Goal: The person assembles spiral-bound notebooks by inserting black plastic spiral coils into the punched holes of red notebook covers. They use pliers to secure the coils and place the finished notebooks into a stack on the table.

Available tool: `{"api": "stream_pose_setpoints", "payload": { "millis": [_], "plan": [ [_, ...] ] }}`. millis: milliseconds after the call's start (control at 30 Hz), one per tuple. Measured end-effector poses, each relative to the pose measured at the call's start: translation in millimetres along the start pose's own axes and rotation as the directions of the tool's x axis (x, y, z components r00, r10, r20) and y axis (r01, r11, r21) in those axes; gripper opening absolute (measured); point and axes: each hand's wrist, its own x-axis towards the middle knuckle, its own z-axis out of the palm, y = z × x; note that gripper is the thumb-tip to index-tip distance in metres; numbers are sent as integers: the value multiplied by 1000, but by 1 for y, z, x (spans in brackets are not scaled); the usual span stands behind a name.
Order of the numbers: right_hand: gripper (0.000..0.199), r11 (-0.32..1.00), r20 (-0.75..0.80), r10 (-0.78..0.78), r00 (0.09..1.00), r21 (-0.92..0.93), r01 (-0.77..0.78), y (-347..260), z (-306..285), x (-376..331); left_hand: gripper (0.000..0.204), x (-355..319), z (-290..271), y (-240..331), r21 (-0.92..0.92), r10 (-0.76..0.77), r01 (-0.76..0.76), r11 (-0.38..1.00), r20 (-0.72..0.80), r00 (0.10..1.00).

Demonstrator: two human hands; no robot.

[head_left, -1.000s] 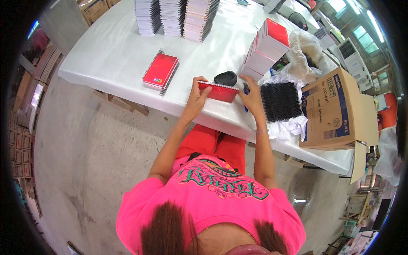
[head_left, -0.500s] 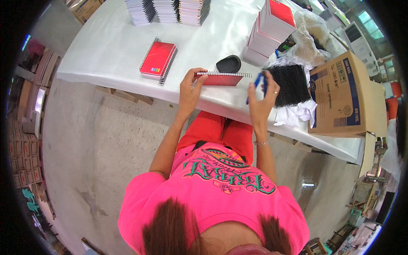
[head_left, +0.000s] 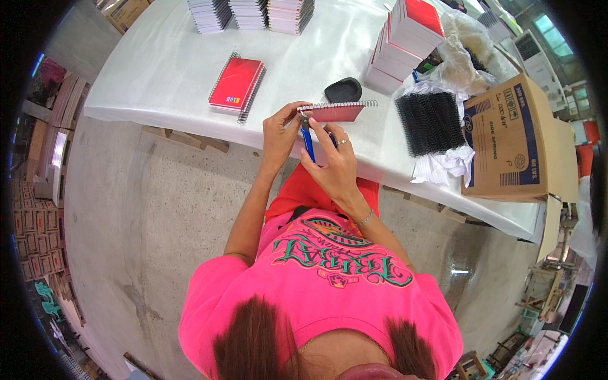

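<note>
My left hand (head_left: 282, 126) grips the left end of a red notebook (head_left: 335, 113) that stands on edge, its wire coil along the top. In my right hand (head_left: 335, 166) is a pair of pliers (head_left: 307, 140) with blue handles. The pliers' jaws are at the coil's left end, beside my left fingertips; whether they touch the wire is too small to tell. Just behind the notebook lies a black, rounded dish-like object (head_left: 343, 91). Farther left, red spiral notebooks (head_left: 236, 84) lie in a small pile.
Stacks of spiral notebooks (head_left: 249, 15) stand at the far edge of the white table (head_left: 152, 76). Unbound red-covered blocks (head_left: 405, 47) are piled at the right. Beside them are black coils (head_left: 430, 125) on crumpled paper, clear plastic (head_left: 468, 38) and an open cardboard box (head_left: 506, 142).
My right hand has carried the pliers left, from beside the notebook's right end to the left end of the coil. My left hand keeps its hold on the notebook, which has shifted slightly.
</note>
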Motion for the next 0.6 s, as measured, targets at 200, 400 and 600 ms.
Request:
{"api": "stream_pose_setpoints", "payload": {
  "millis": [200,400,600],
  "plan": [
    [63,997,30,50,998,51,-51,-1,6,-3,24,-2,4,-6,32,71,-69,997,-73,995],
    [62,997,-13,71,997,29,-71,-6,4,-5,26,-5,7,-4,57,125,-120,991,-105,987],
    [62,997,30,76,997,31,-77,-2,4,-7,26,-7,9,-5,69,102,-95,993,-118,988]
  ]
}}
